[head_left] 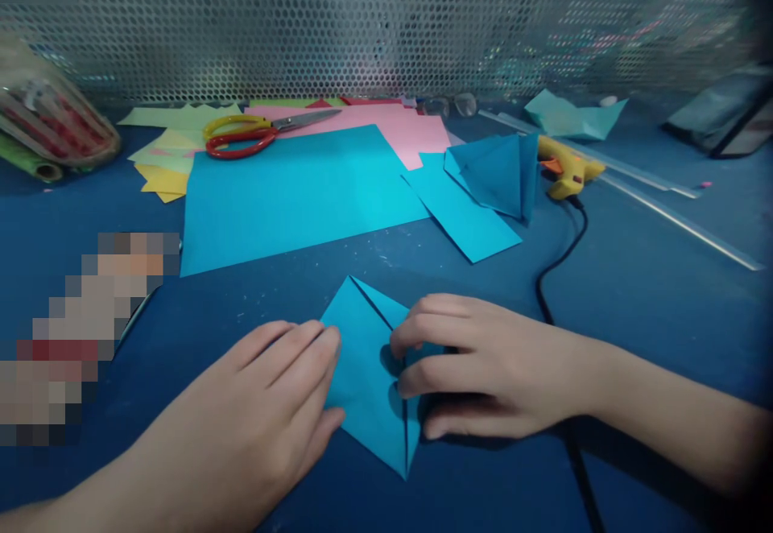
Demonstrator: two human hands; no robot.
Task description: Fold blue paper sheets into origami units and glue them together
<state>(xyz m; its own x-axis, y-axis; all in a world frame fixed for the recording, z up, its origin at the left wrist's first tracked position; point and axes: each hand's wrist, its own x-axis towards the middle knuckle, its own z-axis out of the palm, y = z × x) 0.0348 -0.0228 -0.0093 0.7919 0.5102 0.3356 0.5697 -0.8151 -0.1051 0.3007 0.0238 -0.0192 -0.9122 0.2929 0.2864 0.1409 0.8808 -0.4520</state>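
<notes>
A folded piece of blue paper (368, 380) lies flat on the dark blue table, its flaps meeting along a dark slit. My left hand (271, 404) rests on the paper's left edge with its fingers stretched out side by side. On the right part of the paper, the fingertips of my right hand (477, 364) press down near the slit, bent and apart. Neither hand grips anything. The paper's right corner is hidden beneath my right hand.
A large blue sheet (290, 195), a blue strip (471, 223) and a folded blue piece (498, 175) lie beyond my hands. Scissors (241, 137) rest on coloured paper. A yellow glue gun (568, 171) trails its black cord (543, 283) under my right wrist. Clear sticks (676, 219) lie right.
</notes>
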